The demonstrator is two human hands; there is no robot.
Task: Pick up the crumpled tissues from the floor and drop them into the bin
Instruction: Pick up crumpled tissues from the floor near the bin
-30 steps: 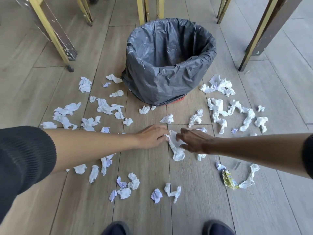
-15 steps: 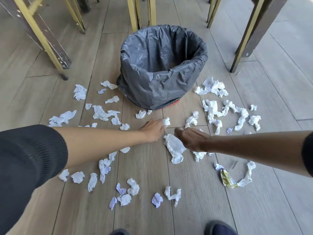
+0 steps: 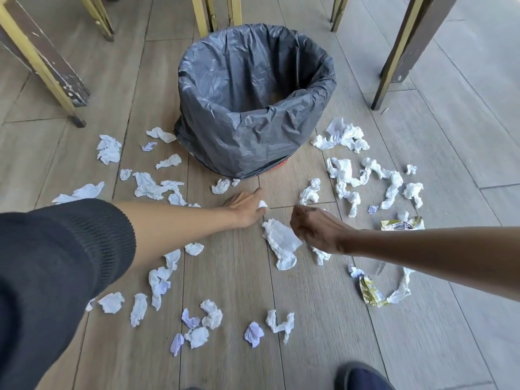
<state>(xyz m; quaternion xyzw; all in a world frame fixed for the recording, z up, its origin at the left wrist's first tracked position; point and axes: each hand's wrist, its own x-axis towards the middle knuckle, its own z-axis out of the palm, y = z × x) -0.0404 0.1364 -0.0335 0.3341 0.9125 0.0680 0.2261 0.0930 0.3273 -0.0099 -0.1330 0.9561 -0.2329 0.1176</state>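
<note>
L hand (image 3: 245, 205) is curled around a small white tissue wad (image 3: 262, 204); I see the wad peeking out at the fingertips, so that grip is closed on it, low over the floor (image 3: 230, 277) just in front of the bin. R hand (image 3: 318, 229) has fingers bunched together and pinching the top edge of a big flattened tissue (image 3: 280, 243), which hangs/lies below & left of the hand w/ its lower end on the boards. Can't tell if that sheet is fully off the floor.

Both hands sit near each other, the L one slightly further fwd. L arm comes in from a dark knit sleeve (image 3: 56, 277) pushed up the forearm; R forearm is bare in view.

Bin (image 3: 253, 108) stands straight ahead, lined w/ a grey plastic bag, a bit of red base showing at the bottom edge. I can't see any tissues inside from this angle.

Rest of the tissues are scattered all round: a cluster to the left of the bin (image 3: 152, 187), a bigger twisted bunch to the right (image 3: 365, 178), more near me at the bottom (image 3: 208, 322). Two yellow-green wrappers (image 3: 371, 294) lie on the right side among them. Gold-edged furniture legs (image 3: 47, 66) stand behind and beside the bin. Dark shoe toe (image 3: 360, 375) at the bottom edge.
</note>
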